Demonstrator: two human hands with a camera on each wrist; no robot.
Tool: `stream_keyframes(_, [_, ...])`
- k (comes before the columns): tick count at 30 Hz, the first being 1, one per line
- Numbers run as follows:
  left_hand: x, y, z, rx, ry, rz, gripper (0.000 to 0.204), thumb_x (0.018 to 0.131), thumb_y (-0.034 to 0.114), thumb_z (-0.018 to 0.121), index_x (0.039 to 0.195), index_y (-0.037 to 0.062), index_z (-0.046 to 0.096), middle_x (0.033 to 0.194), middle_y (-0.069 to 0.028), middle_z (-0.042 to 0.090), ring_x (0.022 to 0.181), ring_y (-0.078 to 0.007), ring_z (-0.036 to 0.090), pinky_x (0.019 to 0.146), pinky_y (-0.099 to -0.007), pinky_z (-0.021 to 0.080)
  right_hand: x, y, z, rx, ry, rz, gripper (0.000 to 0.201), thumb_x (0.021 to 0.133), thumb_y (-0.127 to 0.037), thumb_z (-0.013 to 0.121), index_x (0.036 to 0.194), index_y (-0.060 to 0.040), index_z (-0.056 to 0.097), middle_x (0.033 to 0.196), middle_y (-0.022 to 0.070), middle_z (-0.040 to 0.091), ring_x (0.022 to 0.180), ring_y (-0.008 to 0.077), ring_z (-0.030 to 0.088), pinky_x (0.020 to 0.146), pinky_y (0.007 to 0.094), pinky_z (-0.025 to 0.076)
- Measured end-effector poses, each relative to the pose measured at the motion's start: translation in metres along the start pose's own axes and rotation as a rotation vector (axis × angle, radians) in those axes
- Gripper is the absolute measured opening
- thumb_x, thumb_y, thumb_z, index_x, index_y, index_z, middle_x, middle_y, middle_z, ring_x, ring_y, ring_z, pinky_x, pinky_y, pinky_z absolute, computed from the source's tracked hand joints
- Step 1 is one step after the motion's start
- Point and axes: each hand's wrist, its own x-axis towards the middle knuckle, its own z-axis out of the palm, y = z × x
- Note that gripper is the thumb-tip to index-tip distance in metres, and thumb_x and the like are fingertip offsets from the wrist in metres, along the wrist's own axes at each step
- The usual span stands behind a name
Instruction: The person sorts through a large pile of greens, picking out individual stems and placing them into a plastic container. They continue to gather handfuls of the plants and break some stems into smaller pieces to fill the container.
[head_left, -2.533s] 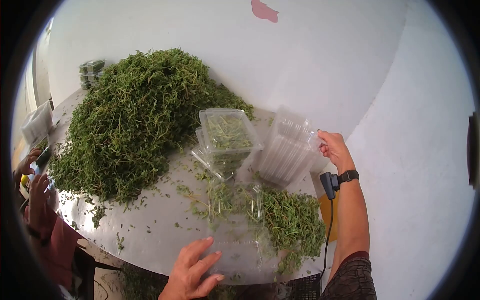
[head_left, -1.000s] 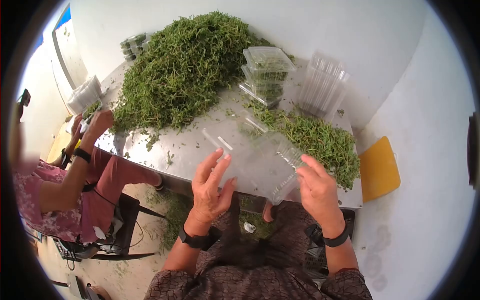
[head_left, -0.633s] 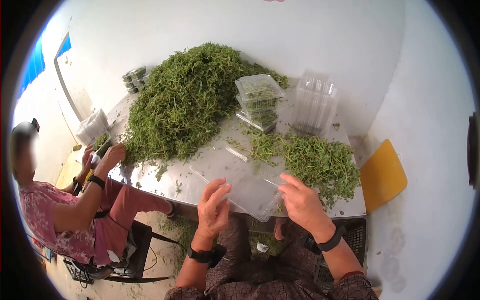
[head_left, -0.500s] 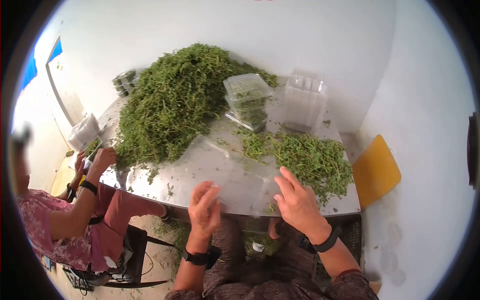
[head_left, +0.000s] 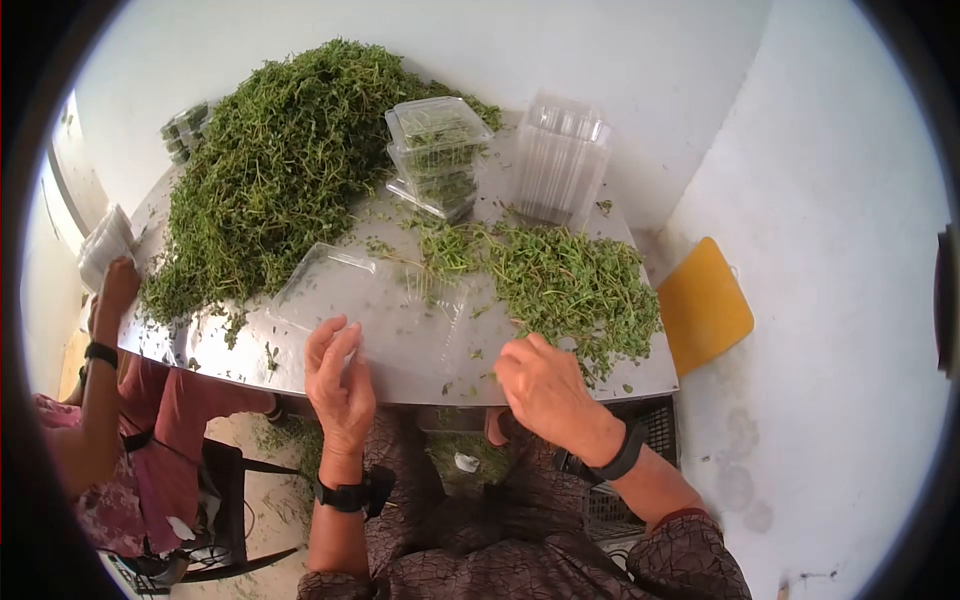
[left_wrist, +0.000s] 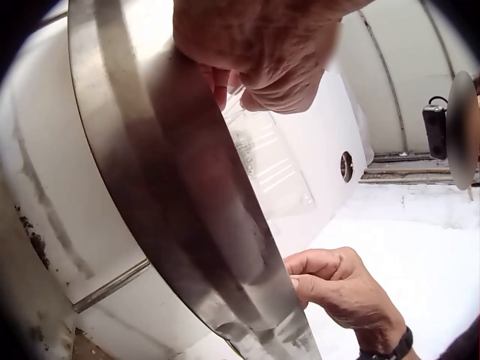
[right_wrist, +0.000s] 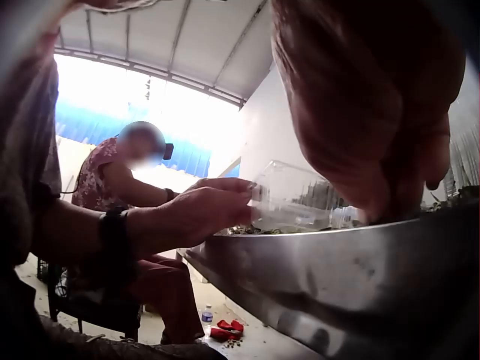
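An open clear plastic clamshell (head_left: 385,325) lies on the metal table (head_left: 215,350), its two halves spread toward the herb piles. My left hand (head_left: 340,385) pinches its near left edge between thumb and fingers; the right wrist view shows these fingertips right at the clear plastic (right_wrist: 289,195). Close to the table's front edge, my right hand (head_left: 555,385) is apart from the clamshell with its fingers curled down, and nothing shows between them. Thumb and forefinger of this right hand (left_wrist: 337,289) come together at the rim in the left wrist view. Loose green herb sprigs (head_left: 575,290) lie just beyond it.
A large herb mound (head_left: 280,180) covers the back left. Filled clamshells (head_left: 435,150) are stacked near the middle, beside nested unfilled ones (head_left: 560,160). Another person (head_left: 85,430) sits at the left end. A yellow board (head_left: 705,305) leans at right.
The nested clamshells were released by my right hand. An open clamshell, held up between both hands, has come down onto the table; my right hand has let go and curled its fingers.
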Motion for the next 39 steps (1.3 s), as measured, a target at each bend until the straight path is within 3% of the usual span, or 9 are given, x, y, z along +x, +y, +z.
stream_keyframes(4, [-0.002,0.003,-0.001,-0.049,-0.005,-0.089,0.029,0.086,-0.011,0.057,0.11,0.0023,0.067,0.126,-0.0139,0.056,0.1,-0.0207,0.061,0.084,-0.0289,0.051,0.014,0.031,-0.004,-0.237,0.02,0.066,0.007,0.066,-0.005,0.067,0.07,-0.0031,0.062,0.075,0.0127,0.059,0.077,0.0289,0.057,0.063,0.0389,0.05])
stream_keyframes(10, [-0.006,0.002,0.0,-0.057,-0.021,-0.05,0.034,0.081,-0.013,0.056,0.11,0.0015,0.067,0.128,-0.0169,0.055,0.089,-0.0171,0.063,0.078,-0.0285,0.053,0.046,0.082,-0.044,-0.301,0.142,0.257,0.024,0.075,-0.019,0.074,0.081,0.0014,0.063,0.078,0.0171,0.064,0.074,0.0348,0.064,0.062,0.0446,0.051])
stream_keyframes(14, [-0.007,0.002,-0.002,-0.116,-0.008,-0.065,0.039,0.077,-0.013,0.054,0.111,0.0022,0.067,0.132,-0.019,0.053,0.083,-0.0157,0.062,0.078,-0.0286,0.052,0.063,0.114,-0.037,-0.305,-0.053,0.428,0.039,0.074,-0.028,0.079,0.085,0.0051,0.062,0.078,0.0227,0.066,0.074,0.0401,0.066,0.067,0.0482,0.052])
stream_keyframes(21, [-0.006,-0.001,-0.007,-0.089,-0.01,-0.02,0.044,0.072,-0.012,0.057,0.113,0.0019,0.066,0.132,-0.0226,0.053,0.073,-0.0171,0.062,0.068,-0.0276,0.05,0.069,0.139,-0.019,-0.318,-0.155,0.476,0.021,0.077,-0.017,0.07,0.088,0.0001,0.068,0.077,0.0233,0.066,0.075,0.041,0.065,0.068,0.0475,0.052])
stream_keyframes(24, [-0.008,-0.002,-0.006,-0.103,-0.023,-0.03,0.045,0.071,-0.011,0.056,0.113,0.0015,0.066,0.132,-0.0224,0.053,0.068,-0.0152,0.059,0.066,-0.0277,0.05,0.068,0.139,-0.026,-0.176,0.037,0.465,0.017,0.077,-0.012,0.063,0.088,-0.0022,0.07,0.077,0.024,0.065,0.074,0.0424,0.064,0.067,0.0487,0.051])
stream_keyframes(26, [-0.008,0.0,-0.006,-0.102,-0.032,-0.032,0.045,0.071,-0.011,0.056,0.113,0.0015,0.066,0.132,-0.0222,0.053,0.065,-0.014,0.058,0.065,-0.027,0.049,0.072,0.13,-0.044,0.015,0.055,0.543,0.018,0.081,-0.009,0.065,0.095,0.0024,0.068,0.072,0.0159,0.065,0.068,0.0242,0.065,0.063,0.0354,0.05])
stream_keyframes(29, [-0.008,0.002,-0.006,-0.107,-0.044,-0.041,0.045,0.07,-0.011,0.056,0.113,0.002,0.066,0.132,-0.0217,0.054,0.06,-0.012,0.054,0.061,-0.0256,0.048,0.068,0.126,-0.055,0.368,0.194,0.557,0.014,0.084,-0.006,0.064,0.093,0.0043,0.067,0.069,0.0059,0.062,0.062,0.013,0.059,0.057,0.0281,0.046])
stream_keyframes(32, [-0.008,0.002,-0.006,-0.106,-0.044,-0.035,0.046,0.07,-0.011,0.056,0.113,0.0028,0.065,0.131,-0.021,0.054,0.058,-0.0109,0.052,0.058,-0.0245,0.047,0.064,0.114,-0.059,0.422,0.201,0.522,0.014,0.083,-0.005,0.065,0.092,0.0046,0.067,0.063,0.007,0.059,0.055,0.0112,0.052,0.052,0.0304,0.041])
stream_keyframes(39, [-0.008,0.0,-0.009,-0.086,-0.078,-0.039,0.047,0.07,-0.011,0.056,0.114,0.0038,0.064,0.13,-0.0197,0.055,0.054,-0.01,0.05,0.055,-0.0245,0.046,0.062,0.096,-0.08,0.69,0.265,0.675,0.019,0.087,-0.007,0.063,0.101,0.0047,0.066,0.073,0.0046,0.064,0.058,0.0081,0.057,0.051,0.0242,0.044])
